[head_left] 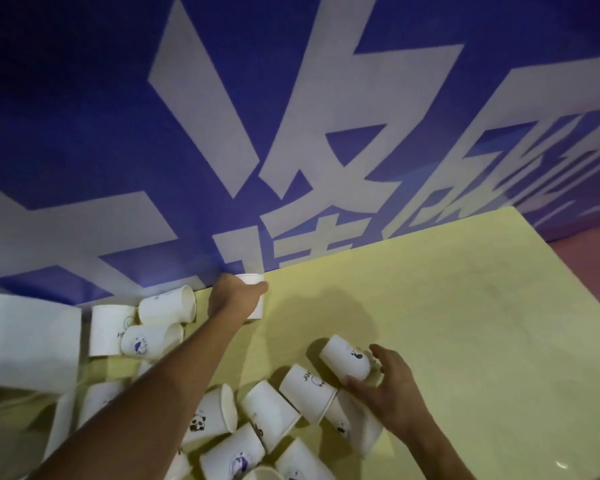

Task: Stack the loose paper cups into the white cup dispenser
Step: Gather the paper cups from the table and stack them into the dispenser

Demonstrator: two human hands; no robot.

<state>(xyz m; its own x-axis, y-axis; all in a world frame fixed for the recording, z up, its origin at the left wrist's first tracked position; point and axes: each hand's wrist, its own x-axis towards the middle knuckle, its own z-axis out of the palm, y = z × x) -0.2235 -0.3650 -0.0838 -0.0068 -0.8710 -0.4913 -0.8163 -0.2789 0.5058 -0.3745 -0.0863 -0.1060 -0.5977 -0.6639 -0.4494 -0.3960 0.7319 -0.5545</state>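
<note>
1. Loose paper cups [267, 414]: most lie tipped in a heap on the near side of the yellow table [447, 306]. A smaller cluster [111, 327] lies at the far left, by the wall.
2. Left hand [234, 299]: reaches to the table's far edge, fingers wrapped round an upright cup [252, 279].
3. Right hand [388, 389]: fingers curled round a tilted cup [343, 356], base pointing away, at the heap's right end.
4. White cup dispenser [21, 341]: probably the blurred white body at the left edge. Can't tell where its opening is or whether it holds cups.
5. Progress: early, by my read. No nested stack is visible, many cups are still loose, and two are in hand.
6. Print: panda graphic on one cup [208, 417] and round blue logos on others. The letter fragments ("H…", "JO…") are too small to read.
7. Blue banner [84, 133] behind: big white Chinese characters, cropped, not legible whole.
</note>
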